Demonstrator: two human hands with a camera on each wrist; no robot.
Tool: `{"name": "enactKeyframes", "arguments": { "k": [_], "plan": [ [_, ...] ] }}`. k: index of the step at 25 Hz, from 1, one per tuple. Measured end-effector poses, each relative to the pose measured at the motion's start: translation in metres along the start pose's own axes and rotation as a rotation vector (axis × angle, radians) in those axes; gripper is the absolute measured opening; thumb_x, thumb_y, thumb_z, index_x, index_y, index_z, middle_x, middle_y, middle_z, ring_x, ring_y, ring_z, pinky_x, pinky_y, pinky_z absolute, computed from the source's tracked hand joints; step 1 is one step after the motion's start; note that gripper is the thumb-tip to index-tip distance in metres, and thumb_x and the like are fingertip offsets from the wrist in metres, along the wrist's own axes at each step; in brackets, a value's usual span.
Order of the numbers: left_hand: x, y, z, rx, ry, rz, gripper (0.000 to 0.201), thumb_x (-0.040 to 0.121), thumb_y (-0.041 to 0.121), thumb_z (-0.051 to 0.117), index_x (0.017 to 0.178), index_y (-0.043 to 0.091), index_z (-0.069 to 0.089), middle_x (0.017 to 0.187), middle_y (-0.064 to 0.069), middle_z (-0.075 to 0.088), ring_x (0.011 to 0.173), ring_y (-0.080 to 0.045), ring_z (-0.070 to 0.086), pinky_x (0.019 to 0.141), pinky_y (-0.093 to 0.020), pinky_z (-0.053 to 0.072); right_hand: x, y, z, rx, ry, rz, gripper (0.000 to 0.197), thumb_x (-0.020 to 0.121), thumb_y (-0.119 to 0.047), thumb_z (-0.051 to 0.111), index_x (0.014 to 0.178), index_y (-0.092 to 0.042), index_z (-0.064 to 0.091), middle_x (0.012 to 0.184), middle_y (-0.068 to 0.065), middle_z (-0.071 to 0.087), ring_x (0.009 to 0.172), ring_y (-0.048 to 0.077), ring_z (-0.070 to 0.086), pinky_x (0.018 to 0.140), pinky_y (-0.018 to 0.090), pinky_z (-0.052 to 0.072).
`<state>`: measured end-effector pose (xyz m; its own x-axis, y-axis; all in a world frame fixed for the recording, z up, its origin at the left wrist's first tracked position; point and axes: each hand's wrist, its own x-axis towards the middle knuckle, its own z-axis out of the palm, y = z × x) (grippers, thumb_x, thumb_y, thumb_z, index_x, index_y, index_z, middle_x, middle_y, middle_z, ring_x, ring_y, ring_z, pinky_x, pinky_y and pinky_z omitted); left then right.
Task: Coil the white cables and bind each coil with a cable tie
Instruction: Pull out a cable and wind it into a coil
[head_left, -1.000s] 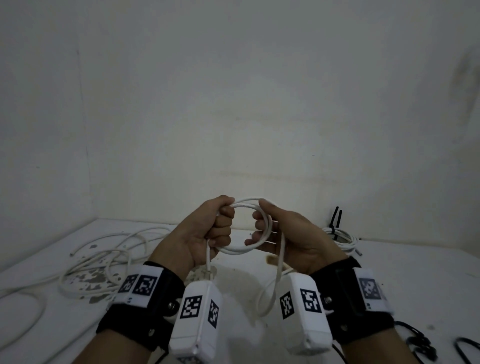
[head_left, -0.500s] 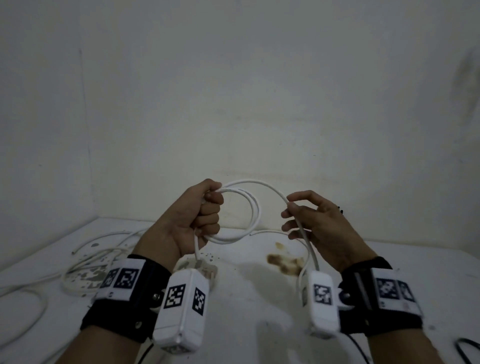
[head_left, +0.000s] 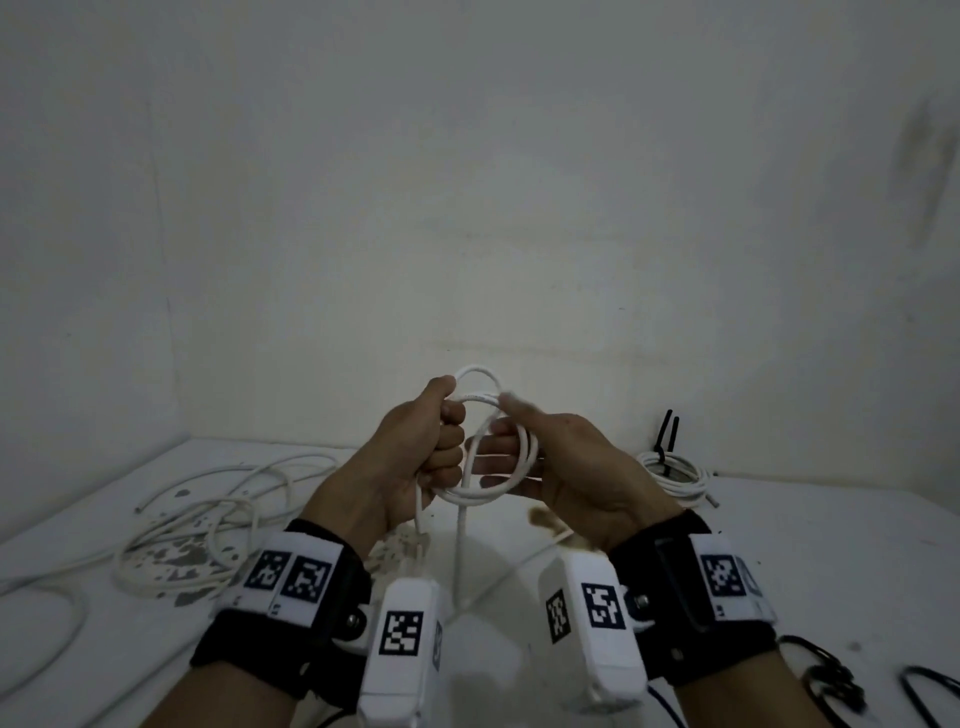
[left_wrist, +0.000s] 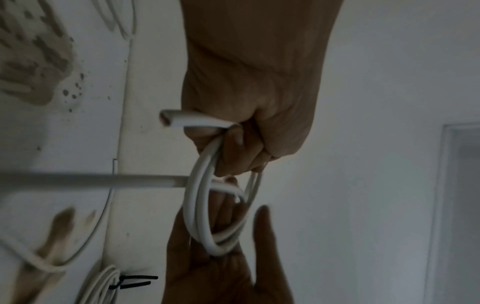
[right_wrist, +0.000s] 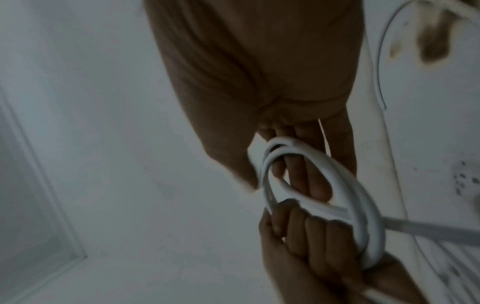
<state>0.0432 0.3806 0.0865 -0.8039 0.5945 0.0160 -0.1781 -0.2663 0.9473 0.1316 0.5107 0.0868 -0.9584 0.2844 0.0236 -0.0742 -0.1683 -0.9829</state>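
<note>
Head view: left hand (head_left: 415, 457) fisted around one side of a small white cable coil (head_left: 498, 457), held up in the air over the white table (head_left: 779, 530), between the two hands. Right hand (head_left: 566, 467) sits on the opposite side of the coil, fingers pushed through the loops and fairly straight, thumb tip blurred at the top strand; loose hold, not a clench. One strand drops from the coil to the table between the wrists. Loose white cables (head_left: 208, 509) lie tangled on the table far left. An already bound cable coil (head_left: 672, 475) with a black cable tie (head_left: 666, 434) sticking up lies at the back right, near the wall. Black cables (head_left: 831, 686) at bottom right. Brown stain (head_left: 540, 517) on the table just under the right hand. Left wrist view: left hand (left_wrist: 249, 123) curled tight on the coil (left_wrist: 205, 205), cut cable end poking out of the fist; a straight run of the cable heads off left, blurred. Right hand (left_wrist: 221, 267) below, fingers extended through the loops. Bound coil (left_wrist: 101, 286) and its tie (left_wrist: 135, 280) visible bottom left. Right wrist view: right hand (right_wrist: 272, 102) fingers run through the coil (right_wrist: 337, 195), only slightly bent; left hand (right_wrist: 311, 246) knuckles wrapped around the far side. Whether the right thumb actually pinches a strand: cannot tell, too blurred.
</note>
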Motion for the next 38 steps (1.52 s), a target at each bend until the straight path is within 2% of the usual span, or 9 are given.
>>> {"name": "enactKeyframes", "arguments": {
  "k": [6, 11, 16, 21, 23, 26, 29, 35, 38],
  "plan": [
    [0.001, -0.004, -0.005, 0.053, 0.004, -0.007, 0.043, 0.102, 0.039, 0.040, 0.063, 0.022, 0.037, 0.045, 0.008, 0.018, 0.034, -0.008, 0.012, 0.034, -0.017, 0.013, -0.004, -0.007, 0.002, 0.217, -0.064, 0.192, 0.022, 0.094, -0.014, 0.057, 0.072, -0.010, 0.058, 0.058, 0.004, 0.053, 0.050, 0.017, 0.051, 0.066, 0.035, 0.049],
    [0.001, -0.005, -0.004, 0.079, 0.032, 0.028, 0.044, 0.102, 0.040, 0.040, 0.062, 0.021, 0.036, 0.048, 0.006, 0.017, 0.037, -0.010, 0.012, 0.038, -0.019, 0.013, -0.005, 0.003, 0.013, -0.338, 0.106, -0.153, 0.032, 0.075, 0.014, 0.066, 0.069, -0.013, 0.050, 0.062, 0.007, 0.045, 0.056, 0.021, 0.050, 0.070, 0.044, 0.055],
    [0.002, 0.003, -0.026, 0.161, 0.096, 0.093, 0.047, 0.102, 0.041, 0.040, 0.061, 0.021, 0.037, 0.047, 0.006, 0.020, 0.037, -0.010, 0.013, 0.038, -0.019, 0.014, -0.010, -0.009, -0.022, -0.724, 0.358, -0.263, 0.017, 0.080, -0.005, 0.070, 0.091, -0.013, 0.061, 0.099, 0.009, 0.056, 0.065, 0.027, 0.067, 0.049, 0.043, 0.060],
    [0.009, -0.003, -0.033, 0.379, 0.150, 0.123, 0.045, 0.100, 0.034, 0.043, 0.059, 0.018, 0.037, 0.049, 0.003, 0.021, 0.041, -0.014, 0.014, 0.045, -0.022, 0.015, -0.016, -0.026, -0.052, -0.320, 0.345, -0.111, 0.004, 0.089, -0.003, 0.068, 0.086, -0.002, 0.065, 0.047, 0.004, 0.050, 0.035, 0.017, 0.049, 0.047, 0.030, 0.053],
    [0.014, -0.006, -0.033, 0.508, 0.221, 0.155, 0.042, 0.096, 0.031, 0.046, 0.057, 0.017, 0.038, 0.049, 0.002, 0.024, 0.042, -0.015, 0.017, 0.047, -0.024, 0.017, -0.018, -0.035, -0.053, -0.147, 0.288, -0.104, 0.019, 0.086, 0.000, 0.068, 0.078, -0.013, 0.057, 0.043, -0.002, 0.033, 0.031, 0.011, 0.028, 0.035, 0.018, 0.034],
    [0.017, -0.005, -0.050, 0.589, 0.358, 0.170, 0.043, 0.095, 0.031, 0.049, 0.055, 0.015, 0.045, 0.046, 0.001, 0.033, 0.039, -0.016, 0.023, 0.046, -0.021, 0.021, -0.032, -0.054, -0.063, -0.383, 0.323, -0.188, 0.028, 0.074, -0.001, 0.079, 0.079, -0.014, 0.056, 0.049, -0.001, 0.050, 0.037, 0.012, 0.032, 0.039, 0.020, 0.023],
    [0.015, 0.000, -0.074, 0.432, 0.456, 0.155, 0.039, 0.097, 0.034, 0.048, 0.065, 0.012, 0.051, 0.044, 0.003, 0.034, 0.036, -0.015, 0.025, 0.042, -0.019, 0.022, -0.047, -0.060, -0.078, -1.006, 0.684, -0.356, 0.022, 0.070, -0.015, 0.084, 0.076, -0.017, 0.062, 0.064, 0.006, 0.067, 0.053, 0.022, 0.058, 0.052, 0.025, 0.041],
    [0.018, 0.005, -0.077, 0.033, 0.302, 0.108, 0.043, 0.101, 0.042, 0.044, 0.066, 0.019, 0.037, 0.044, 0.008, 0.020, 0.032, -0.008, 0.015, 0.034, -0.014, 0.018, -0.031, -0.040, -0.034, -0.453, 0.385, -0.311, 0.023, 0.097, -0.030, 0.063, 0.093, -0.008, 0.057, 0.058, 0.007, 0.047, 0.038, 0.016, 0.040, 0.040, 0.025, 0.040],
    [0.021, 0.002, -0.076, 0.076, 0.345, 0.147, 0.040, 0.102, 0.035, 0.040, 0.066, 0.018, 0.039, 0.043, 0.008, 0.021, 0.032, -0.009, 0.015, 0.034, -0.016, 0.018, -0.032, -0.043, -0.024, -0.690, 0.606, -0.545, 0.018, 0.101, -0.026, 0.051, 0.116, -0.021, 0.043, 0.064, 0.003, 0.053, 0.052, 0.017, 0.050, 0.049, 0.027, 0.040]
  ]
}}
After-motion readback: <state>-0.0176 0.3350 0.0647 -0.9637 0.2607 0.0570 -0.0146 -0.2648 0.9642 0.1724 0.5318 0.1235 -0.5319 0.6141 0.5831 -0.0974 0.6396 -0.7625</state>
